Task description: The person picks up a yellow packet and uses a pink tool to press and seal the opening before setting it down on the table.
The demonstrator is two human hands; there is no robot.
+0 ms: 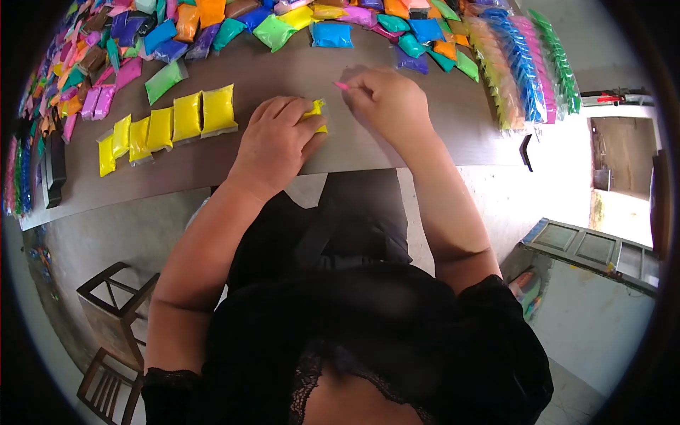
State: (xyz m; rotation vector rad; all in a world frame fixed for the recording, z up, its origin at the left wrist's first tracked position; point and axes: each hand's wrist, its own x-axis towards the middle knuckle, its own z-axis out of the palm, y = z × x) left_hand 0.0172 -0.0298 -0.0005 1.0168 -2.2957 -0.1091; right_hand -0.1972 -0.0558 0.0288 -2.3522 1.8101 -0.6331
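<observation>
"Yellow packet (317, 108)?"
"Partly under the left hand (273, 142), its fingers curled; whether they grip, I can't tell."
"Right hand (389, 99)?"
"Fingers clamped on a pink strip (341, 86), which pokes out beyond their tips."

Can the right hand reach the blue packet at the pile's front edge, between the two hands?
Probably yes: only bare tabletop shows between the right hand and the blue packet. It holds a small pink piece, which may need setting down first.
</observation>
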